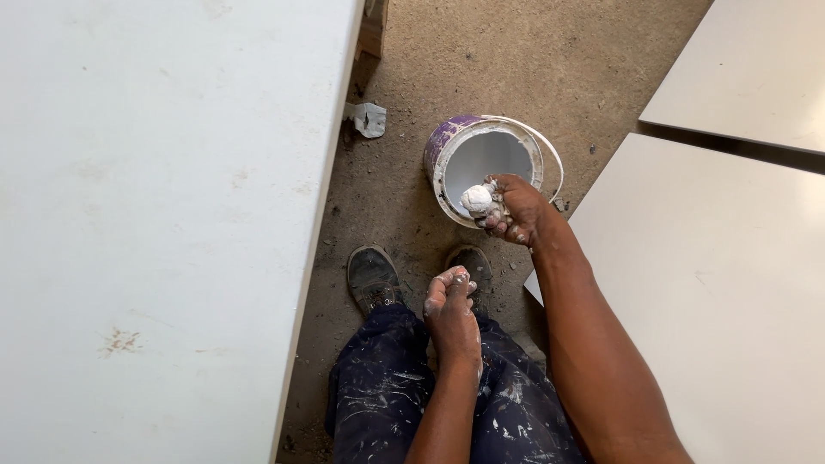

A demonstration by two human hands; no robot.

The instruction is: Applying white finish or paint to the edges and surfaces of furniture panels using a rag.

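- Below, right hand (516, 210): fingers closed around a white lump (476, 199), held at the near rim of the bucket (447, 146).
- Bucket: purple outside, white inside, standing on the dirt floor (481, 51) just ahead of the shoes (372, 275).
- Left hand (453, 314): loosely curled, holding nothing, paint-smeared, above the spattered trousers (378, 395).
- Pale panels: one at left (155, 215), two at right (713, 258).

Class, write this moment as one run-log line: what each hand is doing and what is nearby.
right hand: holds white lump at bucket rim | left hand: fingers curled, over lap, nothing visibly held | white board to the left
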